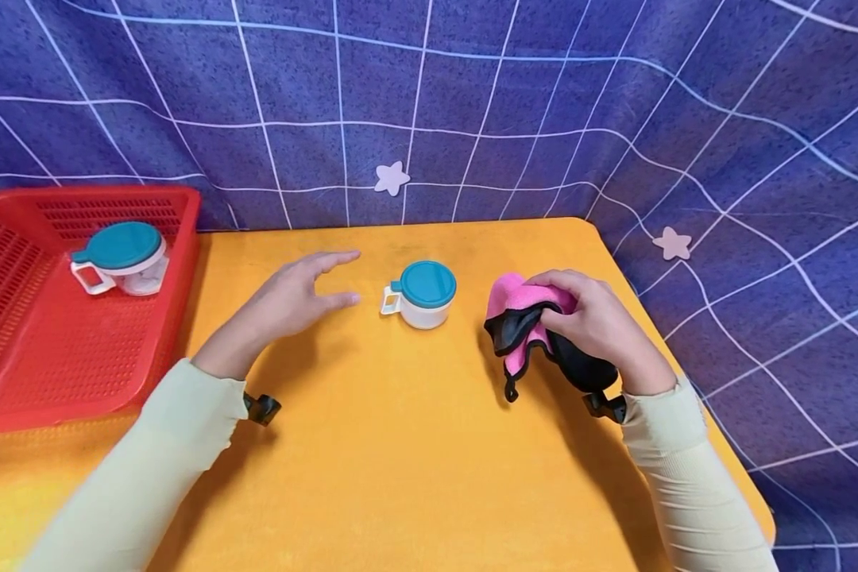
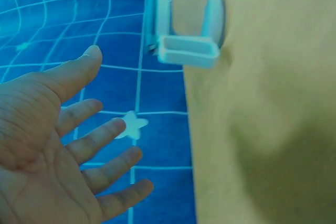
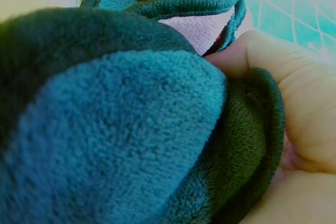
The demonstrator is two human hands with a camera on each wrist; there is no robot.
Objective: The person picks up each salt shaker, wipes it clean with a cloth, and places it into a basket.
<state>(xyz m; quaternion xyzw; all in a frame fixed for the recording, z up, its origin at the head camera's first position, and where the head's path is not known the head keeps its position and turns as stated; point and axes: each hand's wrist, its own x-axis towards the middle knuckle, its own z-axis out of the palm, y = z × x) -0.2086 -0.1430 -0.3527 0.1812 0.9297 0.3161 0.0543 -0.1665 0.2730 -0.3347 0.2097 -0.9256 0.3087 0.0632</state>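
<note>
A small jar (image 1: 425, 316) with a teal lid and a white side handle stands upright on the table. To its left hovers my left hand (image 1: 290, 295), apart from the jar, its fingers extended and the thumb spread away from them. The left wrist view shows that palm with nothing in it, and the jar (image 2: 191, 11) beyond the thumb. My right hand (image 1: 592, 311) grips a crumpled pink and black cloth (image 1: 518, 298) right of the jar. Folds of the cloth (image 3: 126, 129) fill much of the right wrist view and hide most of the fingers.
On the left lies a red plastic basket (image 1: 159, 334) with perforated walls. Another teal-lidded jar (image 1: 123, 248) sits inside it. A blue curtain (image 1: 293, 87) with white grid lines and stars hangs behind and to the right of the yellow table (image 1: 372, 477).
</note>
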